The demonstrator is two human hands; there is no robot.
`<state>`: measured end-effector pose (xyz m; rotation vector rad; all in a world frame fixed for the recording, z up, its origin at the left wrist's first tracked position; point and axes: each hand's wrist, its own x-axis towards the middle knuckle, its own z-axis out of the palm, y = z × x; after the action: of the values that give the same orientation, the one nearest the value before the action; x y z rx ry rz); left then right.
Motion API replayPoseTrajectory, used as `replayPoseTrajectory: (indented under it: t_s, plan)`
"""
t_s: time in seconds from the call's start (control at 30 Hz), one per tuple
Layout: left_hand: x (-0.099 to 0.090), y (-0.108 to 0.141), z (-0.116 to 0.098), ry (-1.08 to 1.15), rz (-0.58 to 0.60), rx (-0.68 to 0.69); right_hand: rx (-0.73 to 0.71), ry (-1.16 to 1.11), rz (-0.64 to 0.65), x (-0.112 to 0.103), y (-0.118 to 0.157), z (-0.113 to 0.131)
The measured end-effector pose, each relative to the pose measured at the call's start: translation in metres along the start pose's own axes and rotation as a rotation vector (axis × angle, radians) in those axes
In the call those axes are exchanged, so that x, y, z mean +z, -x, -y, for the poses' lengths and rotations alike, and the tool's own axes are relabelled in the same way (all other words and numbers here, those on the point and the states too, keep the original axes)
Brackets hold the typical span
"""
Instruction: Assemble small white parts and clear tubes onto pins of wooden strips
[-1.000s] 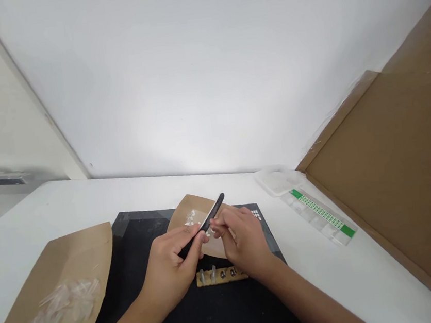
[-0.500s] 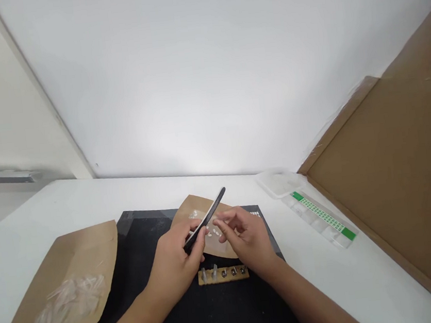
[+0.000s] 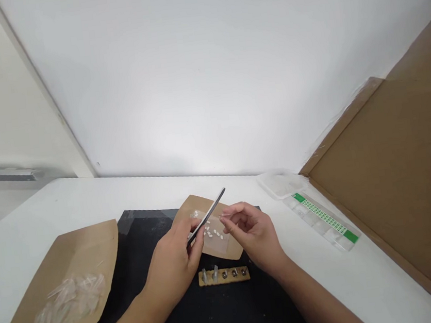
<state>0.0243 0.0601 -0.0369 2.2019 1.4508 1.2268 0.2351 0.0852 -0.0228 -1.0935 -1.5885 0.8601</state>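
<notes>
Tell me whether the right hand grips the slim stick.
No, the left hand grips the slim stick, while the right hand is apart from it.

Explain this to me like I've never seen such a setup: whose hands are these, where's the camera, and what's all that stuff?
There is no machine here, just a person's two bare hands. Every picture comes from one camera worn on that person's head, looking forward and down.

The left hand has a slim black-and-white bar in its grip. The right hand has its fingertips drawn together; anything between them is too small to tell.

On the white table lies a black mat, bearing a short yellowish-brown strip. Small white pieces lie on a brown sheet beyond it. At left, a larger brown sheet holds clear slivers.
</notes>
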Motion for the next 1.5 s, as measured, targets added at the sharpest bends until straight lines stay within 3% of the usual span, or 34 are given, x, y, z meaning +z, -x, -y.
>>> replayPoseTrajectory:
  t_s: [0.1, 0.27, 0.47, 0.6, 0.73, 0.97, 1.2, 1.5]
  plan:
    - [-0.001, -0.001, 0.001, -0.031, -0.028, -0.044, 0.014, -0.015, -0.011, -0.005, -0.004, -0.002]
    - [-0.001, -0.001, 0.001, -0.039, -0.028, -0.067, 0.012, 0.074, 0.138, -0.019, -0.007, 0.004]
    - [-0.001, -0.001, 0.002, -0.044, -0.034, -0.082, -0.149, 0.424, 0.194, -0.064, -0.015, 0.002]
    - [0.001, -0.001, 0.003, -0.06, -0.024, -0.076, -0.126, 0.583, 0.195, -0.095, -0.019, -0.01]
    - [0.002, 0.0, 0.005, -0.069, -0.009, -0.071, -0.053, 0.645, 0.269, -0.112, -0.019, -0.021]
    - [0.001, -0.001, 0.008, -0.106, -0.027, -0.06, 0.1, 0.649, 0.359, -0.117, -0.018, -0.02]
    - [0.002, -0.001, 0.009, -0.109, -0.014, -0.047, 0.093, 0.679, 0.424, -0.118, -0.016, -0.016]
    - [0.002, 0.0, 0.009, -0.141, 0.002, -0.042, 0.245, 0.584, 0.402, -0.116, -0.016, -0.014]
